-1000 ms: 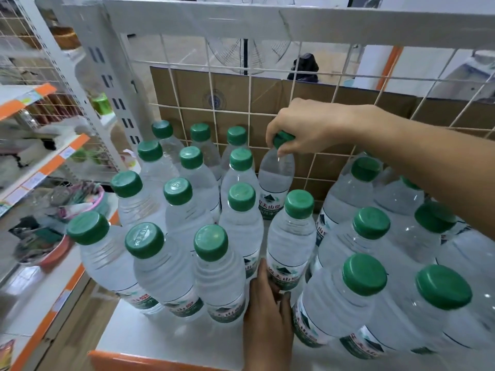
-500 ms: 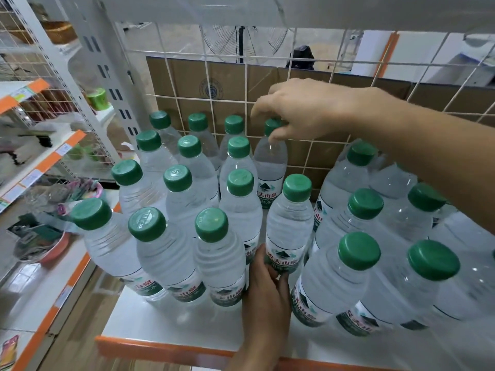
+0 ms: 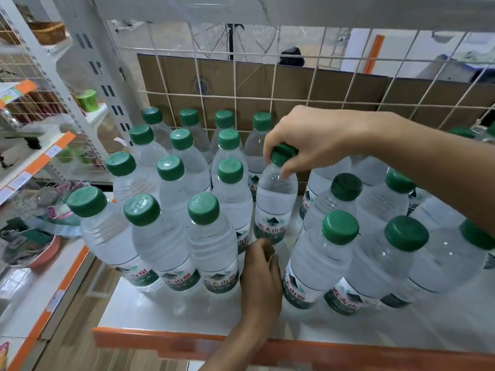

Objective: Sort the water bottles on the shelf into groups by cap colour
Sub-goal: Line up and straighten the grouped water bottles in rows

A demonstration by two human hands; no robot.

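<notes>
Bottle [image 3: 276,199] pinched at cap [image 3: 281,154] by right hand [image 3: 318,137]; left hand [image 3: 261,279] flat on shelf [image 3: 171,314], fingers relaxed, near bottle base.

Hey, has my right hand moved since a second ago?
Yes. The right hand has come forward, away from the wire grid: off the back-row bottle and onto the green cap of the bottle one row nearer the orange shelf edge.
</notes>
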